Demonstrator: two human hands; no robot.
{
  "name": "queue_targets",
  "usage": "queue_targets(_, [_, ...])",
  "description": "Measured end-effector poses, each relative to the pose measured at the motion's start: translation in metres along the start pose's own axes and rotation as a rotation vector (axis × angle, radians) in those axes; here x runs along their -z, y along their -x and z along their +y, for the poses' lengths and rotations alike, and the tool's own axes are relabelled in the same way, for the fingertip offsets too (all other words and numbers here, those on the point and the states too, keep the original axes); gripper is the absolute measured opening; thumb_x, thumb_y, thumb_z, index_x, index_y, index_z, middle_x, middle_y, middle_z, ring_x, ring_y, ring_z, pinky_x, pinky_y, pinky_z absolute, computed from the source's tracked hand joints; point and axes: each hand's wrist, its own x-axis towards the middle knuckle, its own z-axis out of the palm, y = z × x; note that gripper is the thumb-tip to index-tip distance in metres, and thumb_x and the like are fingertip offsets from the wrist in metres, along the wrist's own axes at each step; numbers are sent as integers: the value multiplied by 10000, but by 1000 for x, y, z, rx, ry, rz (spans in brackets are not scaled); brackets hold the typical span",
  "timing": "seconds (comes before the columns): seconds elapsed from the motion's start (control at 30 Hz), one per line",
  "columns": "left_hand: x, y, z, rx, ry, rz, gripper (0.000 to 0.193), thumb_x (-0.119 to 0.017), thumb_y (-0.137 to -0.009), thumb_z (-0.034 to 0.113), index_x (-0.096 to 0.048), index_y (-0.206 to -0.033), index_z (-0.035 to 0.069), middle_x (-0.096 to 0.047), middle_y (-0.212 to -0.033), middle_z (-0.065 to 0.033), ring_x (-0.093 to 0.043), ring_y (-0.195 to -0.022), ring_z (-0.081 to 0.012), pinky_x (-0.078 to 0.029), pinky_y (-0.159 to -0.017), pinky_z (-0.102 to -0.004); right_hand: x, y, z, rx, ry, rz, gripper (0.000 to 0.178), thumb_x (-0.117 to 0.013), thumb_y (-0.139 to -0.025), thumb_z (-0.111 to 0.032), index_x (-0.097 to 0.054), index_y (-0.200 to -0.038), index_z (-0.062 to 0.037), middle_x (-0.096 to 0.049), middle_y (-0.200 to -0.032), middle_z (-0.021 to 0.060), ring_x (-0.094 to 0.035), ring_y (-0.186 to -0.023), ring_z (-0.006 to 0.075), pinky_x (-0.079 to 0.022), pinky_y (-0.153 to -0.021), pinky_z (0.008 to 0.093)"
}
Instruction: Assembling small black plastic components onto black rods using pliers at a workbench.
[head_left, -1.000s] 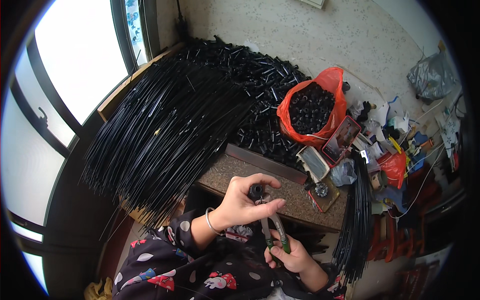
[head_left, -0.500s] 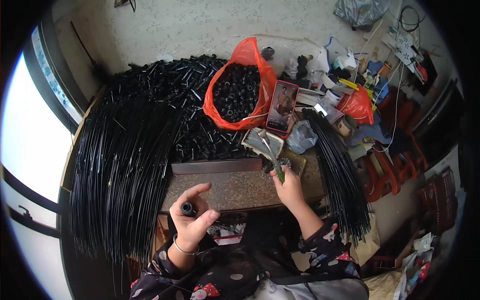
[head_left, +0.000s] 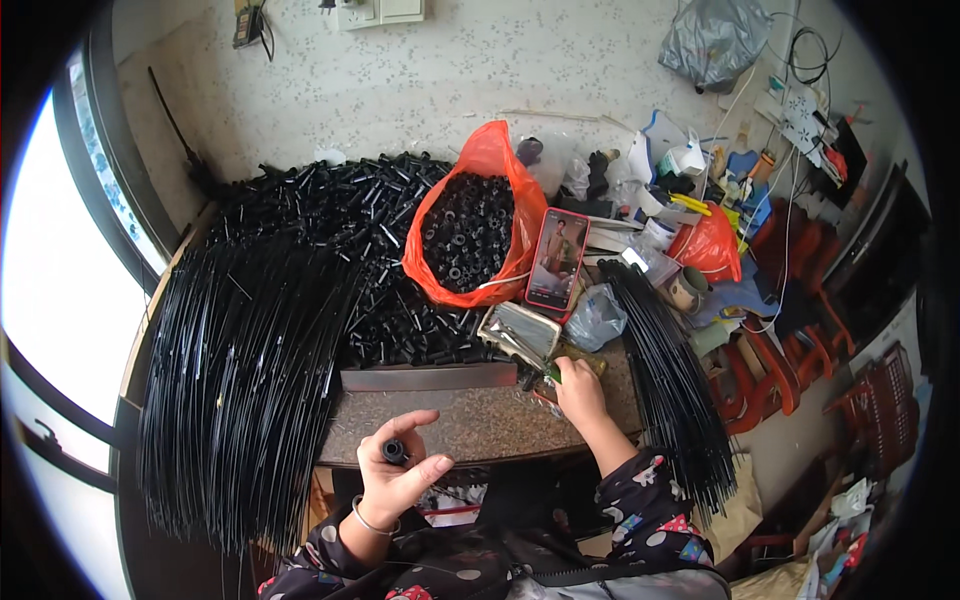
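My left hand is raised at the near edge of the table, thumb and index finger apart. Its other fingers curl around a short black tubular fitting, whose round hollow end faces up. My right hand grips what looks like a brush by its green handle. The far end of the brush reaches into a shallow rectangular tray with a pale rim and greyish contents. Where the tip touches inside it is too small to make out.
Black fittings pile up behind a low metal strip. A red plastic bag holds black rings. Long black rods lie in bundles at left and right. A phone leans beside the bag; clutter fills the back right.
My right hand has lowered the brush from a raised position into the tray. The left hand keeps its hold on the fitting. The whole view has tilted up, showing more wall.
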Motion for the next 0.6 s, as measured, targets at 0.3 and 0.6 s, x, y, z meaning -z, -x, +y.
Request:
queue_targets(0.3, [-5, 9, 17, 11, -21, -154, 394, -753, -664, 89, -602, -1006, -37, -399, -514, 68, -340, -479, -13, -244, -457, -179, 3, 7, 12, -192, -124, 255, 275, -671, -720, -92, -521, -930, 3, -597, -800, 157, -587, -737, 329, -463, -638, 397])
queue_targets(0.6, [-40, 6, 34, 18, -83, -156, 565, -782, -662, 162, -544, -1146, -9, -461, -538, 30, -406, -511, -21, -328, -477, -179, 87, 59, -167, -312, -1793, -67, 219, -631, -769, 1, -477, -923, -23, -540, -775, 43, -542, -628, 114, -457, -575, 239])
